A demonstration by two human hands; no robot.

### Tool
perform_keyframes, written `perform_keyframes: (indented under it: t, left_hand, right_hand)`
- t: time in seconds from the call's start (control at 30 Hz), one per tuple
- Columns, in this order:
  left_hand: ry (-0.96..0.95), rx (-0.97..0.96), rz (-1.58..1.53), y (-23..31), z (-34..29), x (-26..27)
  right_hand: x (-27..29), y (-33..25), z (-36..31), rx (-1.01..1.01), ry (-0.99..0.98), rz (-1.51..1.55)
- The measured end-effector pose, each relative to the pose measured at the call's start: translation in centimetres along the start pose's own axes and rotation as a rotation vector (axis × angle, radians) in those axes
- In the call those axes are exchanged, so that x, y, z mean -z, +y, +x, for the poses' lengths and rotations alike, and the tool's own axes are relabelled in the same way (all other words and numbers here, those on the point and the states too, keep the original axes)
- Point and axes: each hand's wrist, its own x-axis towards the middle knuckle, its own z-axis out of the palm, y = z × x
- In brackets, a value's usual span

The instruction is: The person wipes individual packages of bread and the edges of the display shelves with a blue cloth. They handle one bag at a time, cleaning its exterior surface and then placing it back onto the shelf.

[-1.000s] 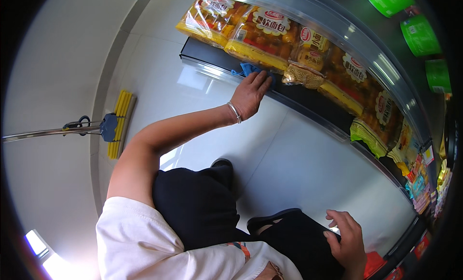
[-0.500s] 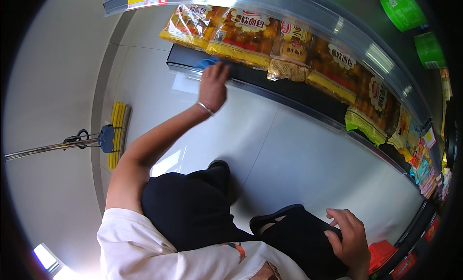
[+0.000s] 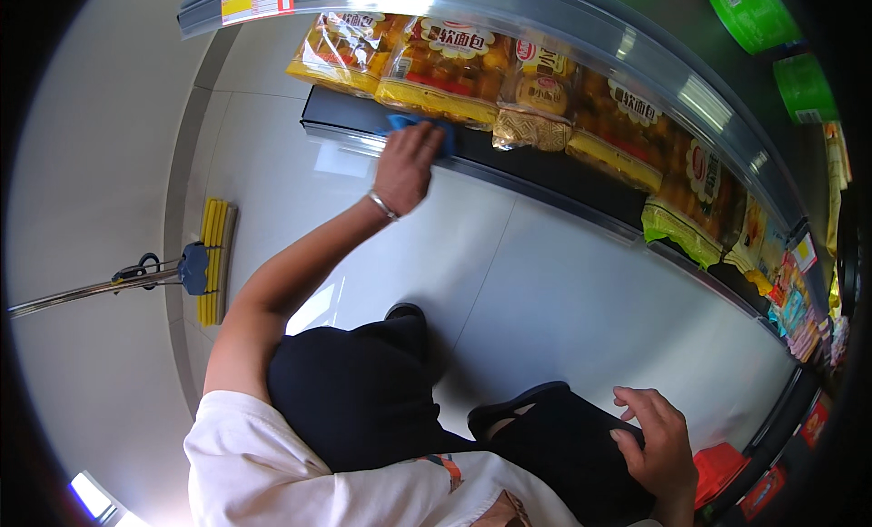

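My left hand presses a blue cloth onto the front strip of the dark bottom shelf, close to its left end. The cloth lies partly under my fingers, just in front of the yellow-bottomed bread packs. A silvery bracelet circles that wrist. Over my right knee, my right hand hangs in the air with nothing in it, thumb and fingers bent but apart.
A sponge mop with yellow rollers leans at the left by the wall. Overhead runs an upper shelf edge holding green tubs. More snack packs continue to the right, with a red bag low down.
My left hand stays on the shelf front with the cloth, which now shows more to the right of my fingers. The whole view has shifted slightly. My right hand keeps its pose.
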Motion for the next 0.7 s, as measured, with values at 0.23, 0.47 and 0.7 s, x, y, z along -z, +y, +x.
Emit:
perform_keyframes:
  t: [0.23, 0.47, 0.7]
  left_hand:
    - [0.112, 0.300, 0.254, -7.3, -1.7, 1.9]
    - [0.040, 0.027, -0.015, 1.3, -0.6, -0.8]
    - [0.051, -0.218, -0.060, 0.1, 0.3, -0.4]
  right_hand:
    - [0.0, 0.1, 0.4, 0.026, -0.017, 0.031]
    - [0.2, -0.2, 0.9, 0.031, -0.024, 0.033]
    - [0.3, -0.6, 1.3, 0.034, -0.036, 0.020]
